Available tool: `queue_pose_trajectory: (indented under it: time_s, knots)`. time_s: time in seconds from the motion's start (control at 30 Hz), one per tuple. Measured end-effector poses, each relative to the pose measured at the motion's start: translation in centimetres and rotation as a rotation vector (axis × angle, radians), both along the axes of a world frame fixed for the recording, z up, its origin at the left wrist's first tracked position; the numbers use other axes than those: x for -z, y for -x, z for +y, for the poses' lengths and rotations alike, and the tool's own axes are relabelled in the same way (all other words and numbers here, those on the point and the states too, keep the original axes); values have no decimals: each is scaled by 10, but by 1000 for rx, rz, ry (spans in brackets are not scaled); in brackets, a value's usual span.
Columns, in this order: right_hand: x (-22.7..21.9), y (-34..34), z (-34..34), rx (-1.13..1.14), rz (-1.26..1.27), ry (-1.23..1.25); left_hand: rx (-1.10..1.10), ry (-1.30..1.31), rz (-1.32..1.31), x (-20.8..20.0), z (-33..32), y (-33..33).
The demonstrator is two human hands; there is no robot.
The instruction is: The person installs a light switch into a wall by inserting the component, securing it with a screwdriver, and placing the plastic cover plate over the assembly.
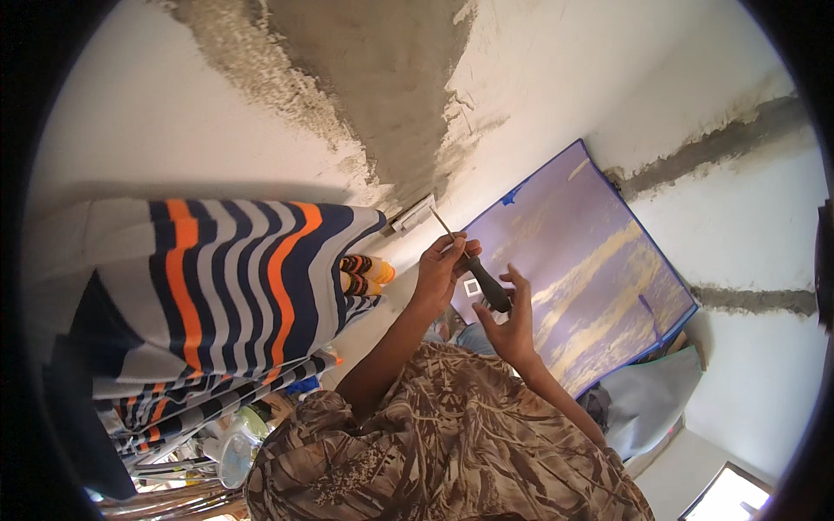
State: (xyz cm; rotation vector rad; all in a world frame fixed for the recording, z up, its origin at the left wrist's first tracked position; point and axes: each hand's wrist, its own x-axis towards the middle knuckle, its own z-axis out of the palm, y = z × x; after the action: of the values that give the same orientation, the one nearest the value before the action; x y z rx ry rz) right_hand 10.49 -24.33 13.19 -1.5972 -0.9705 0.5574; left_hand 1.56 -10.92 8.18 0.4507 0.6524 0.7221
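Observation:
A screwdriver with a dark handle and a thin metal shaft slants up and left in front of me. My left hand pinches it where the shaft meets the handle. Around the handle's lower end, my right hand has its thumb and fingers spread apart; whether they touch the handle is hard to tell. Just beyond the shaft's tip, a white rectangular electrical fitting sits low on the wall.
Striped grey, navy and orange cloth hangs on the left, beside orange-yellow rolled items. A purple, blue-edged sheet or board leans on the right. Grey plaster patches mark the white wall. Household items crowd the lower left.

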Motion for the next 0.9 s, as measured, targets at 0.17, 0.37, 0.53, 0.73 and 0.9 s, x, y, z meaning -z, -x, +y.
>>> queue_pose_trajectory:
  time_s: [0.17, 0.37, 0.53, 0.73, 0.9]
  knots:
    - [17, -12, -2, -49, 24, 16, -45, 4, 41, -4, -1, -4]
    - [4, -19, -1, -84, 1091, 191, -87, -27, 54, 4, 0, -8]
    - [4, -18, 1, -31, -185, -33, -127, -49, 91, 5, -1, -11]
    - [4, -26, -8, -174, 728, 135, -129, -57, 139, 4, 3, -14]
    - [2, -24, -7, -107, 528, -9, -143, -87, 129, 12, 7, -16]
